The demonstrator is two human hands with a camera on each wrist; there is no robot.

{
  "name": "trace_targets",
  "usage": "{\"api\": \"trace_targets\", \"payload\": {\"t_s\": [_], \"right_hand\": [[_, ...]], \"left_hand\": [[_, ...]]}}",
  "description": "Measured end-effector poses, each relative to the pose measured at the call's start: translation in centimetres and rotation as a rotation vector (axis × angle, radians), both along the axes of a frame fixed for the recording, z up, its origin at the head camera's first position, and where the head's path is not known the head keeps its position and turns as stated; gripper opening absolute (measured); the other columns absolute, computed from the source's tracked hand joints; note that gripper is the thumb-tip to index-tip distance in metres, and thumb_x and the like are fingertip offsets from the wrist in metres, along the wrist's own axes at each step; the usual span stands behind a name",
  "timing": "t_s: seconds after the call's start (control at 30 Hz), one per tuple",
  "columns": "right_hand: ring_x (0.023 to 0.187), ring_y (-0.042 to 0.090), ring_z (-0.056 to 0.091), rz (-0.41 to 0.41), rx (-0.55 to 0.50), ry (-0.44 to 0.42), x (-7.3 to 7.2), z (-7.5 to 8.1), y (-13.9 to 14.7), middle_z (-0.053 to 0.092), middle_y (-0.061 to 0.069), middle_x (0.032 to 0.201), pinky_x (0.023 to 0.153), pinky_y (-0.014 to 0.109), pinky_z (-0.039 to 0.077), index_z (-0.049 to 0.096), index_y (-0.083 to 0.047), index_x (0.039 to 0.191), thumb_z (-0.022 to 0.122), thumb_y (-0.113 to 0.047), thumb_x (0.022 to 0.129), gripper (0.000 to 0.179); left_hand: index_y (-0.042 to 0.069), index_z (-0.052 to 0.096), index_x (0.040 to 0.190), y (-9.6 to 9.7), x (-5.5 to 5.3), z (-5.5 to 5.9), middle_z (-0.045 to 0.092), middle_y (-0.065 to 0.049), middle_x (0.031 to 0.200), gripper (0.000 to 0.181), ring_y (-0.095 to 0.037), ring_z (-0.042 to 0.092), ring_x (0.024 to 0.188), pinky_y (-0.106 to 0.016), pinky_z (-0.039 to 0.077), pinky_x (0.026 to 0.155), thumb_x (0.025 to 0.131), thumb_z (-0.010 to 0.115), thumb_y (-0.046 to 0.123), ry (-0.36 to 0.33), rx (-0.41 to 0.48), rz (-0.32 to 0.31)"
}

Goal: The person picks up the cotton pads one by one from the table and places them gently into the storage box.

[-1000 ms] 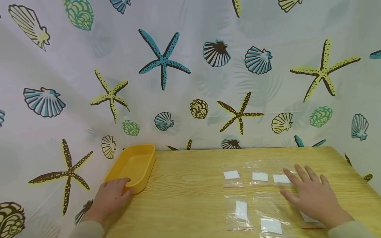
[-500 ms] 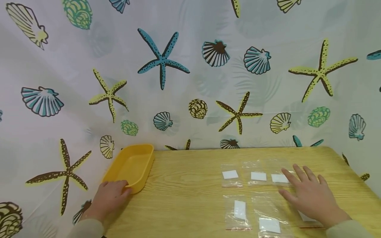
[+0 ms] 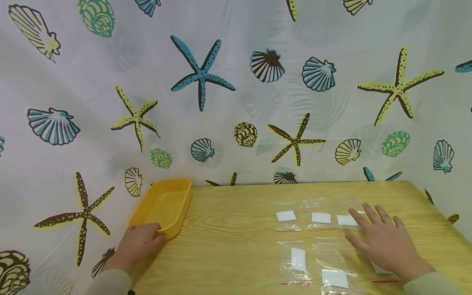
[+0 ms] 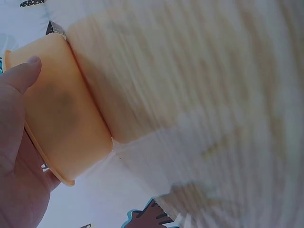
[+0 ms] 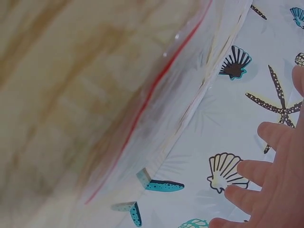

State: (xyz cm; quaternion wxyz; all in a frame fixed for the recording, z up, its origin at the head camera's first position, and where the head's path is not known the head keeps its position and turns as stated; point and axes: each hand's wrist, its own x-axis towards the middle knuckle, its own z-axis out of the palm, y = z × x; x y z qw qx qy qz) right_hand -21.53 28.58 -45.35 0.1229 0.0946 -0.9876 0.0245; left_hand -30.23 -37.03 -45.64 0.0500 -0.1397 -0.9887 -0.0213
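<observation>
My left hand (image 3: 138, 246) grips the near end of a yellow plastic tray (image 3: 179, 215) at the table's left side. In the left wrist view its thumb (image 4: 32, 71) presses the outer wall while the other fingers go behind the rim. The right hand (image 3: 387, 246), fingers spread and holding nothing, is over the right-hand zip bags. Several clear zip bags, each with a white rectangular piece inside, lie in two rows, among them a back-left bag (image 3: 287, 225) and a front-middle bag (image 3: 333, 256). One front-right bag (image 3: 383, 272) is mostly hidden under that hand.
A wood-grain table (image 3: 228, 241) fills the lower part of the head view. Behind it and at both sides hangs a white curtain (image 3: 221, 123) printed with starfish and shells. A bag's red zip line (image 5: 152, 90) crosses the right wrist view.
The view shifts slightly to the left and settles. Both hands, the tray and the bags keep the same places on the table.
</observation>
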Motion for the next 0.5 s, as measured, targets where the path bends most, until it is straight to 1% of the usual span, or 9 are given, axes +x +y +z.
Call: {"api": "trace_targets", "payload": {"t_s": [0.1,0.2,0.37,0.43,0.5], "right_hand": [[0.138,0.055,0.032,0.0,-0.001,0.002,0.01,0.07,-0.04,0.034,0.026,0.156,0.099,0.08,0.025,0.042,-0.02,0.155,0.046,-0.069,0.097,0.076],[0.138,0.054,0.031,0.003,-0.001,0.006,0.02,0.14,-0.07,0.034,0.026,0.156,0.099,0.08,0.025,0.042,-0.02,0.155,0.047,-0.069,0.097,0.076],[0.138,0.054,0.031,0.003,0.002,0.004,0.05,0.18,-0.12,0.034,0.026,0.157,0.1,0.079,0.025,0.043,-0.02,0.155,0.045,-0.07,0.097,0.077],[0.138,0.054,0.031,0.003,0.004,0.003,0.07,0.19,-0.16,0.034,0.026,0.156,0.1,0.079,0.026,0.043,-0.02,0.155,0.044,-0.07,0.097,0.077],[0.138,0.054,0.031,0.002,0.004,0.005,0.08,0.2,-0.2,0.034,0.026,0.156,0.1,0.079,0.025,0.044,-0.02,0.154,0.044,-0.071,0.097,0.077]], "left_hand": [[0.019,0.055,0.088,-0.05,-0.05,-0.04,0.054,0.007,0.078,0.027,-0.016,0.049,0.072,-0.058,0.043,0.08,0.098,0.063,0.042,-0.002,-0.004,-0.01],[0.019,0.055,0.088,0.04,-0.04,-0.01,0.054,0.006,0.078,0.027,-0.017,0.049,0.072,-0.057,0.042,0.079,0.098,0.063,0.042,-0.018,-0.001,-0.002],[0.019,0.055,0.09,0.31,0.06,0.06,0.052,0.005,0.077,0.026,-0.018,0.047,0.072,-0.05,0.041,0.076,0.098,0.063,0.042,-0.06,0.032,0.009],[0.019,0.055,0.09,0.37,0.1,0.03,0.051,0.006,0.077,0.026,-0.017,0.046,0.071,-0.046,0.04,0.073,0.099,0.063,0.042,-0.065,0.052,-0.003],[0.019,0.056,0.091,0.38,0.19,-0.02,0.051,0.006,0.077,0.025,-0.016,0.046,0.071,-0.043,0.041,0.072,0.099,0.063,0.042,-0.052,0.071,-0.025]]}}
